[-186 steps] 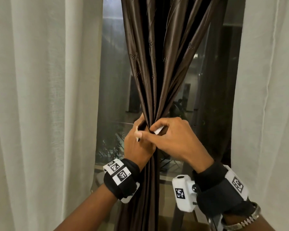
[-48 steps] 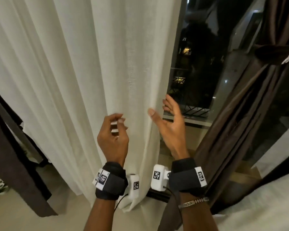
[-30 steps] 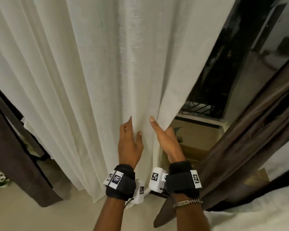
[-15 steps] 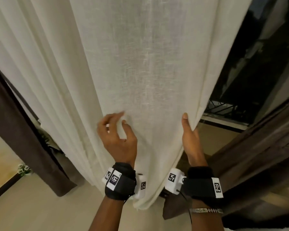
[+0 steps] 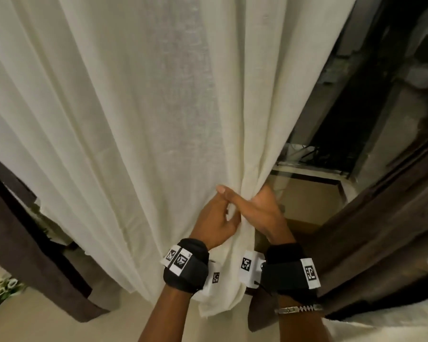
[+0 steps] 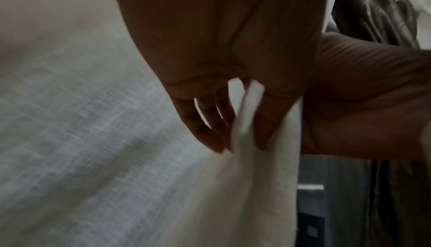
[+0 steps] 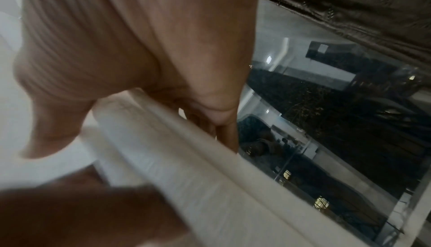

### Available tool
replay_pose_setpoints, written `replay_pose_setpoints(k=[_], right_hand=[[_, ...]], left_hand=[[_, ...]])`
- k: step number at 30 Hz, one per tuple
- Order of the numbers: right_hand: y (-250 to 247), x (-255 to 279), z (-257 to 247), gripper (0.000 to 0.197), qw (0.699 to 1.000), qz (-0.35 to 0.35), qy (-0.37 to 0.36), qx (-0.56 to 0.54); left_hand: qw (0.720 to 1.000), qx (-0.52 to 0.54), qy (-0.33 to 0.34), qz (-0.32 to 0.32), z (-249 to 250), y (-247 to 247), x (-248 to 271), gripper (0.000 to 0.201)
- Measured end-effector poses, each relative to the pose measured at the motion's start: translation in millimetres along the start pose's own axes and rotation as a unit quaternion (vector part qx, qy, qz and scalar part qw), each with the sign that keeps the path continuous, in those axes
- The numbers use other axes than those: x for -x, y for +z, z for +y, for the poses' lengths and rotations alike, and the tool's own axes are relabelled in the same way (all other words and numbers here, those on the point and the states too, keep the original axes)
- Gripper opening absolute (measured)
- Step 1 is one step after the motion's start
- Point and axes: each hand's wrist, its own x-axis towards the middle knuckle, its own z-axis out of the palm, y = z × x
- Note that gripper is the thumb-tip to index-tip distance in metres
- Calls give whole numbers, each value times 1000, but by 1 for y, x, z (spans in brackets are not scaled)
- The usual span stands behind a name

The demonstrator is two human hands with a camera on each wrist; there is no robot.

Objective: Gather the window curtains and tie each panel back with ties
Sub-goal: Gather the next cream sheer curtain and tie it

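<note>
A white sheer curtain (image 5: pixel 139 114) hangs across most of the head view. Its right edge is bunched into a narrow fold (image 5: pixel 250 183) between my two hands. My right hand (image 5: pixel 251 204) grips that fold, fingers behind the cloth (image 7: pixel 186 158) and thumb across the front. My left hand (image 5: pixel 224 206) sits just to the left, touching the right thumb. It pinches a narrow white strip of cloth (image 6: pixel 247 110) between its fingers; I cannot tell whether this is a tie or a curtain fold. A brown curtain (image 5: pixel 381 230) hangs at the right.
Dark window glass (image 5: pixel 344 95) shows to the right of the white panel, with its sill (image 5: pixel 307 172) below. Another brown curtain (image 5: pixel 22 243) hangs at the lower left. Pale floor (image 5: pixel 35 324) lies below, with small white flowers (image 5: pixel 8 285) at the left edge.
Half a second ago my hands were apart on the spread white curtain. They have come together, the right hand moving left, and the curtain's right edge is now bunched between them.
</note>
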Motion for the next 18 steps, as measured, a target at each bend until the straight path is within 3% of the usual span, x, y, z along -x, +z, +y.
replay_pose_setpoints(k=[2,4,5,7,10,12,13,14,16,18], right_hand=[[11,-2,-1,80,999,37,1,9],[16,-3,-1,53,997,73,14,8],[16,-3,0,42,995,94,27,-7],[12,0,-2,30,987,149,51,-29],[7,6,-4,31,975,213,50,-35],[9,10,-5,20,974,220,44,-33],[11,11,-5,18,974,220,46,-30],[14,11,-5,22,974,217,51,-32],[23,13,-6,46,974,215,62,-33],[33,14,-9,65,978,196,63,-29]], left_hand=[[998,33,21,-58,2,-8,5,55],[998,30,51,-35,2,-25,9,56],[997,34,66,6,1,-34,11,50],[984,50,91,148,1,-52,14,35],[918,32,101,381,-1,-78,14,23],[871,14,81,485,-3,-92,14,31],[853,4,62,519,-4,-96,14,46],[843,2,39,537,-6,-100,12,64],[857,40,-31,513,-10,-103,9,86],[910,73,-87,399,-20,-101,6,72]])
